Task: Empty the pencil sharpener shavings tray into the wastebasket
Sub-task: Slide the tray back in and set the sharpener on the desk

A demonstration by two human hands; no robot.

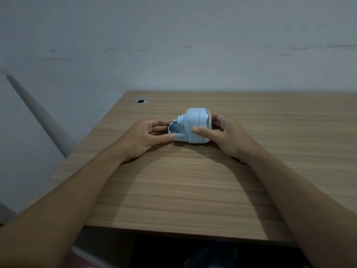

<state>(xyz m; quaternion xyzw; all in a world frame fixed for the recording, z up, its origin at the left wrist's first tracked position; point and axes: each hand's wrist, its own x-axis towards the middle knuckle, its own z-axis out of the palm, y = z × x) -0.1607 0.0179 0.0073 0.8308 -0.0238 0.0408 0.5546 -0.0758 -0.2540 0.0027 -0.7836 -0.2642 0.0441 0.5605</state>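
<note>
A pale blue pencil sharpener (197, 122) rests on the wooden desk (193, 180), a little beyond its middle. Its shavings tray (178, 133) sticks out partway from the left side of the body. My left hand (143, 138) pinches the tray, thumb on its near wall and fingers behind it. My right hand (226, 136) grips the sharpener body, thumb across its front and fingers around the clear right end. No wastebasket is in view.
A round cable hole (141, 100) sits near the desk's far left corner. A grey wall runs behind the desk. A grey slanted bar (38, 113) stands left of the desk. The desk's near edge is just above my lap.
</note>
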